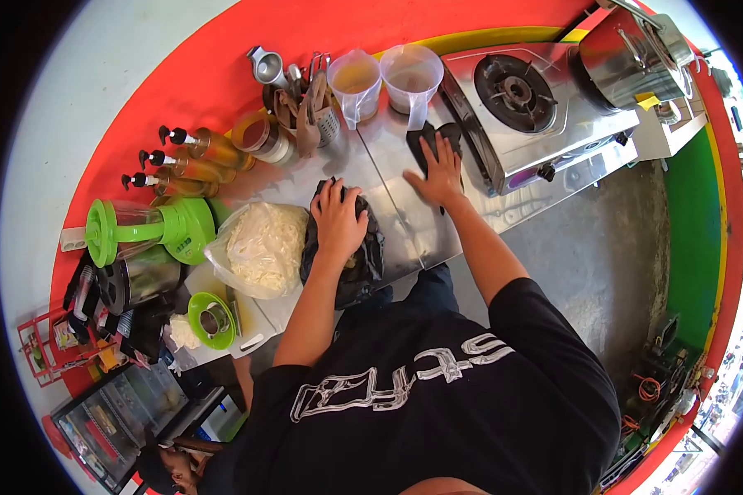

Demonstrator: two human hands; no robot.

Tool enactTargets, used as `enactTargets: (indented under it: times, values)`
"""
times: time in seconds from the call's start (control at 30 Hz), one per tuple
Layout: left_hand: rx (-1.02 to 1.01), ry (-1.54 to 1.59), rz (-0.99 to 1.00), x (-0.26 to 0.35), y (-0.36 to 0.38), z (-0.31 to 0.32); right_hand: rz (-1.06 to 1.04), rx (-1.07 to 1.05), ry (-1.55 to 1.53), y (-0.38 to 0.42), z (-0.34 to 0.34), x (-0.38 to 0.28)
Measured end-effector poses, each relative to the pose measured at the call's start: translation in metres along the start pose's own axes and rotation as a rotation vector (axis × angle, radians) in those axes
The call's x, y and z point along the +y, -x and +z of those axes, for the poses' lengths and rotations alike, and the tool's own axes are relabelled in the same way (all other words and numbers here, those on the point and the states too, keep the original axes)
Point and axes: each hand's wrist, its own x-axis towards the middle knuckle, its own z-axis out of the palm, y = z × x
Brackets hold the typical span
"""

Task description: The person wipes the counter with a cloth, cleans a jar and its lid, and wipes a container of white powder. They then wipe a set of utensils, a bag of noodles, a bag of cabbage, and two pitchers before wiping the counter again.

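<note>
My left hand (339, 219) rests on top of a black plastic bag (371, 247), its fingers bent over the bag's upper part. What the bag holds is mostly hidden. Farther right, my right hand (439, 172) lies with spread fingers on a dark cloth (449, 136) on the metal counter (404, 216). Left of the black bag sits a clear plastic bag (266, 247) full of a pale, crumbly substance. Two clear plastic jugs (354, 76) (411, 70) stand behind the cloth, near the wall.
A gas stove (545, 107) with a large metal pot (631, 62) is at right. Pump bottles (215, 148), a utensil holder (328, 124) and a green-lidded appliance (188, 231) stand left. A green bowl (196, 313) is lower left, near another person (177, 464).
</note>
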Motion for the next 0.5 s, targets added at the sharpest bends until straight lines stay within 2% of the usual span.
enactTargets:
  times: [0.07, 0.2, 0.27, 0.3, 0.33, 0.43, 0.5]
  values:
    - [-0.018, 0.002, 0.007, -0.012, 0.003, 0.005, 0.045, 0.082, -0.096, -0.006, 0.020, -0.016]
    - [-0.085, 0.046, 0.034, -0.023, 0.007, 0.018, -0.227, -0.003, -0.248, 0.017, 0.028, -0.051]
    - [-0.095, 0.073, 0.049, -0.025, 0.006, 0.021, -0.248, -0.069, -0.332, 0.036, 0.026, -0.061]
    - [-0.095, 0.079, 0.064, -0.027, 0.006, 0.023, -0.191, -0.106, -0.372, 0.049, 0.021, -0.066]
    - [-0.086, 0.083, 0.069, -0.029, 0.006, 0.024, -0.181, -0.097, -0.364, 0.062, 0.014, -0.067]
    - [-0.079, 0.101, 0.075, -0.033, 0.006, 0.027, -0.305, -0.301, -0.208, 0.102, -0.014, -0.047]
    - [-0.090, 0.131, 0.057, -0.035, 0.006, 0.027, -0.265, -0.283, -0.150, 0.125, -0.032, -0.023]
